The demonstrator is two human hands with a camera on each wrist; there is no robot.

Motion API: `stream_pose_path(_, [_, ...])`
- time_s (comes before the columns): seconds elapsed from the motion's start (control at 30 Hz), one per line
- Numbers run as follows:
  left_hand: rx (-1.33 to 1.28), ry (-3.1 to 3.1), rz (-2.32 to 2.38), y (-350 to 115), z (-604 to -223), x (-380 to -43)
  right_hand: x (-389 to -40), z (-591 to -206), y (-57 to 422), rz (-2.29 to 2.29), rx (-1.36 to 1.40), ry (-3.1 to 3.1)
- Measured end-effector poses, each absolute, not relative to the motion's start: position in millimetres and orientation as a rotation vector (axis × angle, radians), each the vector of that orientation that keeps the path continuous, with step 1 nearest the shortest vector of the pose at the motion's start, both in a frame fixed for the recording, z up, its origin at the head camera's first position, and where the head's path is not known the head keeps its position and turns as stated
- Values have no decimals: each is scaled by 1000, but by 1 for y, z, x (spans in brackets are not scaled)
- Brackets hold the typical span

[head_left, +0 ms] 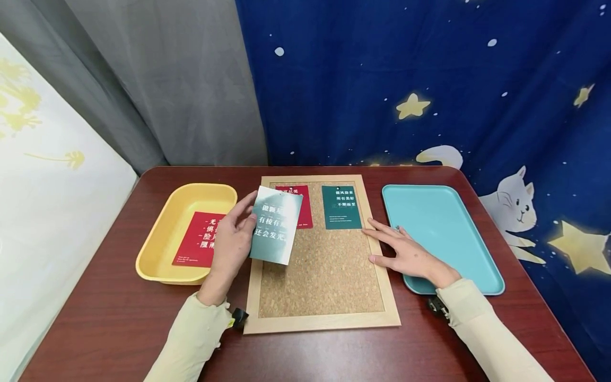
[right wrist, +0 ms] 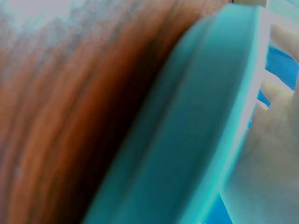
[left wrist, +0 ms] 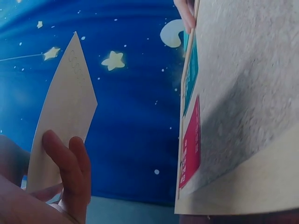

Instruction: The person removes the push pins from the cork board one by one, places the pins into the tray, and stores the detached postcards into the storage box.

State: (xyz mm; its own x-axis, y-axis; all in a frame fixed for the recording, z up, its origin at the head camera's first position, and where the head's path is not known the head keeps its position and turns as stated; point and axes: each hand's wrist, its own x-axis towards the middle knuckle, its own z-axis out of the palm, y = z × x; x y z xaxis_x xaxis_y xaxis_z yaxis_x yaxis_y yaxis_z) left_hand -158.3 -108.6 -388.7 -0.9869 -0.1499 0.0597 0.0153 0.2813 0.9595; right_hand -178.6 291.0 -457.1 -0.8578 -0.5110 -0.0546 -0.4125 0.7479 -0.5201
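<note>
My left hand [head_left: 235, 233] holds a teal-grey card [head_left: 275, 225] with white characters by its left edge, lifted over the left side of the cork board [head_left: 324, 265]. In the left wrist view the card's pale back [left wrist: 63, 116] shows above my fingers [left wrist: 70, 170]. A red card [head_left: 302, 206] and a dark green card [head_left: 341, 207] sit at the top of the board. My right hand [head_left: 403, 252] lies flat with straight fingers on the board's right frame and the teal tray [head_left: 448, 233]. The right wrist view shows the tray's rim [right wrist: 187, 140], blurred.
A yellow tray [head_left: 162, 239] at the left holds another red card [head_left: 202, 239]. The dark red table [head_left: 95, 318] ends at a grey curtain and a blue starry cloth behind. A white panel stands at the far left.
</note>
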Motion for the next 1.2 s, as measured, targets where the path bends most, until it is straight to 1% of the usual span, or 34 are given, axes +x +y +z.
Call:
stream_pose_path(0.67, [238,-2411,-1692,-134,-381,-157,-179,-456,291,-755,-738,2749])
stream_pose_path(0.97, [282,-2348,-1768,-142,-382,-155,-178,-457,290,-748,-736,2755])
stream_pose_path(1.2, [300,-2395,-1677,-153,-382,-156,-178,-456,289,-755,-735,2753])
